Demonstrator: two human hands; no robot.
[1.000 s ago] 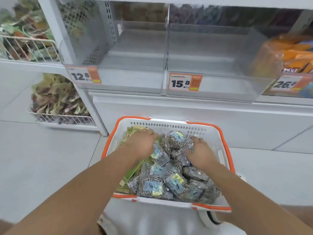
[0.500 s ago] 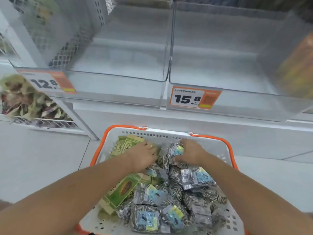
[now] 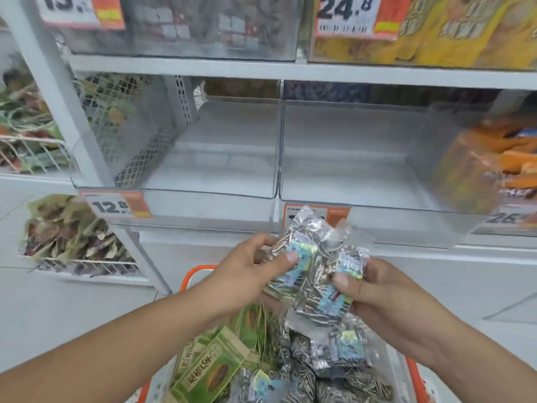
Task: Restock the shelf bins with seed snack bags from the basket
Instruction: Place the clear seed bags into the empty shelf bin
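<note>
Both hands hold a loose clump of silver seed snack bags [image 3: 313,266] above the basket [image 3: 200,270], just below the front of the bare clear bin [image 3: 348,158] on the right — the left hand [image 3: 247,271] has its grip closed on the upper bags, the right hand [image 3: 374,295] on the lower ones. The risk, as I judge it, is slippage: the slick bags are pinched by their edges, so one could slide free on the lift, or snag on the bin's front lip — landing on the floor.

Shelf price tags read 12.8 [image 3: 116,205] and 24.8 [image 3: 345,13].
</note>
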